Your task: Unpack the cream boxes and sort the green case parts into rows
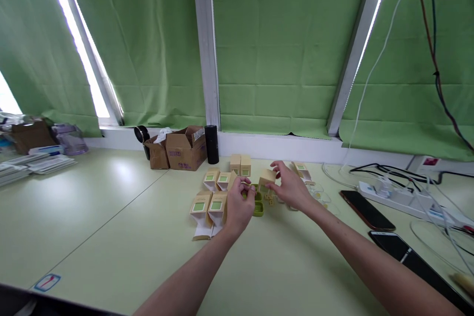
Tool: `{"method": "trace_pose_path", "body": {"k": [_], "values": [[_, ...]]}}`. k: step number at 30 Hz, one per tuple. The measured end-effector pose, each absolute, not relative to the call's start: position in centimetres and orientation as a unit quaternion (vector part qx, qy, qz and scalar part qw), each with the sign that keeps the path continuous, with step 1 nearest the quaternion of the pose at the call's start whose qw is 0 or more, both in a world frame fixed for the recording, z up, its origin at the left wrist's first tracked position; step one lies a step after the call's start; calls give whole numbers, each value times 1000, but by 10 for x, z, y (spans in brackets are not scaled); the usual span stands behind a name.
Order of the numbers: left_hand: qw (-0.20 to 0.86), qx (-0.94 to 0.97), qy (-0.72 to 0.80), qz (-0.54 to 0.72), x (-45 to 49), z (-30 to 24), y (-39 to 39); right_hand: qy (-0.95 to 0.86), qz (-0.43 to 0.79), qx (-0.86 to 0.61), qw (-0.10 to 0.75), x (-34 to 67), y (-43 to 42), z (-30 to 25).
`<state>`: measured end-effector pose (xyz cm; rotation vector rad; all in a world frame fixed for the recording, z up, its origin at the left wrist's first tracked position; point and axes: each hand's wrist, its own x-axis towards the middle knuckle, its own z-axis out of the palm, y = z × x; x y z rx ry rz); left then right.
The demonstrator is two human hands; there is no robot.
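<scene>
My right hand [291, 185] grips a small tan cardboard box [267, 177] between thumb and fingers, held tilted just above the table. My left hand [239, 205] is closed, thumb and fingertips together over a green compartment tray [258, 209]; whatever they pinch is hidden. The hand and wrist cover part of that tray. Left of it stand several open cartons with green-window fronts, among them a front carton [200, 206] and a rear one [211, 177]. Small yellowish pieces [269, 199] lie beneath the held box.
Two closed boxes [240, 164] stand at the back near a black cylinder [212, 144] and a brown carton [186, 148]. Another small carton [302, 173] lies beyond my right hand with clear pieces near it. Phones [367, 210], a power strip [403, 197] and cables occupy the right.
</scene>
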<state>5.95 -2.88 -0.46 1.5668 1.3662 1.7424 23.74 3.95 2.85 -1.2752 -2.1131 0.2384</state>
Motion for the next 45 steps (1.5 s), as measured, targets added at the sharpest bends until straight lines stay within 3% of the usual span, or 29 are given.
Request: {"method": "trace_pose_path", "body": {"k": [7, 15, 28, 40, 45], "values": [[203, 631, 480, 575, 65, -6, -33, -813, 169, -482, 278, 276, -42, -3], [207, 695, 515, 457, 74, -9, -39, -827, 217, -438, 277, 296, -45, -17], [207, 701, 526, 435, 76, -11, -39, -827, 217, -373, 360, 303, -30, -34], [217, 706, 528, 419, 77, -10, -42, -782, 202, -442, 391, 301, -23, -36], [165, 741, 507, 408, 73, -11, -42, -748, 241, -439, 435, 300, -22, -34]]}}
